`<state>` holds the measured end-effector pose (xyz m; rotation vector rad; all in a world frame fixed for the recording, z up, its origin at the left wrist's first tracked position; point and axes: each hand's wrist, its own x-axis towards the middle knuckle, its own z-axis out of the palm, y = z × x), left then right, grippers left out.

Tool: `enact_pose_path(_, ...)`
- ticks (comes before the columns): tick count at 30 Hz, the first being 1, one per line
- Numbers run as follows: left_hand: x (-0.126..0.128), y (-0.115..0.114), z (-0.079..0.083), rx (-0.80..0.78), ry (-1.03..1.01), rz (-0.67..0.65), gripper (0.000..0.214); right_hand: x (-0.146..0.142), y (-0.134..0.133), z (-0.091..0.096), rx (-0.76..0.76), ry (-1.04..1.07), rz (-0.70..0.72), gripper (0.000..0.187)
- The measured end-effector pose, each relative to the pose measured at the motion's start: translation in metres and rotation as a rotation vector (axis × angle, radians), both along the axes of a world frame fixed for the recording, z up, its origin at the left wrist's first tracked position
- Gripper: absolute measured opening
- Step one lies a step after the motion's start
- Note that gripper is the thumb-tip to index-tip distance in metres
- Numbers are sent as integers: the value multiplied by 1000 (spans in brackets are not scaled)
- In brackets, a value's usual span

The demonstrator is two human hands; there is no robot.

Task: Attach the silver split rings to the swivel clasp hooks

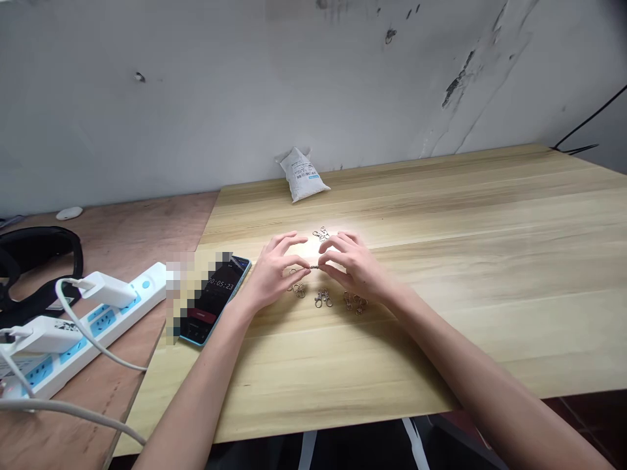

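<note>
- Nearest your body, the front edge of the desk [304,418] runs just under your forearms, with bare wood between that edge and your hands, so your wrists can rest flat.
- Beside your left forearm lies a phone [215,300], screen up with a timer showing, angled so you can read it; it sits near the desk's left edge, and beyond that edge a white power strip [93,320] with plugged chargers crowds the lower brown surface.
- At mid-desk your left hand [274,274] and right hand [355,267] meet fingertip to fingertip, both pinching one small metal piece [313,267] held level between them, just above the wood.
- Just below your hands lie loose metal rings [297,290] and clasps [323,298], within easy reach; another clasp [321,234] sits just beyond your fingers.
- Farther back, a small white bag [301,173] leans near the wall, well apart from your hands.
- To your right the desk is wide, open wood.
</note>
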<state>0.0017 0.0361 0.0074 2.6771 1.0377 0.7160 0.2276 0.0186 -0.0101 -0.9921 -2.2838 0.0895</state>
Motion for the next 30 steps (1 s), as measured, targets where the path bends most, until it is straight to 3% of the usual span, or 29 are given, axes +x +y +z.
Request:
enact_pose_path(7, 4, -1, 2, 251, 78, 35, 16, 0, 4, -1, -7, 67, -4, 12)
enact_pose_path(12, 6, -2, 6, 308, 101, 55, 16, 3, 7, -2, -44, 102, 2, 9)
enact_pose_path(21, 7, -6, 4, 371, 8, 65, 9, 2, 0, 4, -292, 163, 21, 9)
enact_pose_path(25, 8, -4, 1, 437, -36, 61, 9, 4, 3, -1, -286, 155, 27, 9)
enact_pose_path(30, 15, -4, -5, 522, 126, 42, 15, 5, 6, -6, -173, 147, -16, 9)
